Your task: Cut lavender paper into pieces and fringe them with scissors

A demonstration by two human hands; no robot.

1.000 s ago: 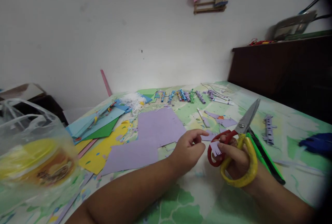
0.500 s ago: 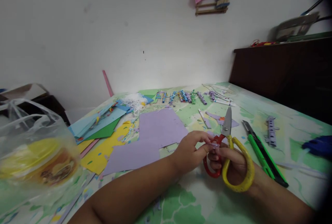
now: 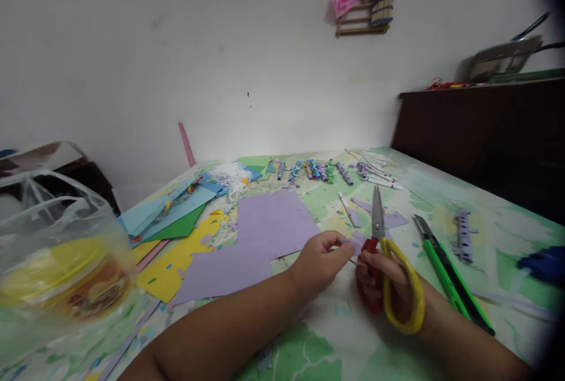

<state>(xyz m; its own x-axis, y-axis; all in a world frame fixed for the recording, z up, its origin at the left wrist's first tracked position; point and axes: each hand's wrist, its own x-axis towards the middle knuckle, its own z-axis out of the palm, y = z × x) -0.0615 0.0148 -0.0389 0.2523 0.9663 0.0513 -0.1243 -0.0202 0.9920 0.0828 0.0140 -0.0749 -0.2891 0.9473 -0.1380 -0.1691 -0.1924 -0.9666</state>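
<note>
My left hand (image 3: 324, 256) pinches a small piece of purple paper (image 3: 352, 244) between thumb and fingertips. Close beside it, my right hand (image 3: 388, 278) is closed around scissors (image 3: 378, 222) with one red and one yellow handle, their blades pointing away from me and nearly together. Purple sheets (image 3: 276, 222) lie flat beyond my left forearm. A purple paper scrap (image 3: 391, 219) and a white pen (image 3: 348, 209) are just past the scissors. To the right lies a green and black box cutter (image 3: 454, 275) with its blade out.
A plastic bag with a yellow-lidded tub (image 3: 66, 275) stands at left. Coloured paper (image 3: 172, 210) and white string (image 3: 232, 178) lie behind it. Several rolled paper pieces (image 3: 313, 170) line the back; another purple roll (image 3: 463, 237) and a blue object (image 3: 541, 266) sit at right.
My hands have drawn slightly apart. The purple paper piece now shows in my left fingers, and the scissors have turned more upright, with their blades further left.
</note>
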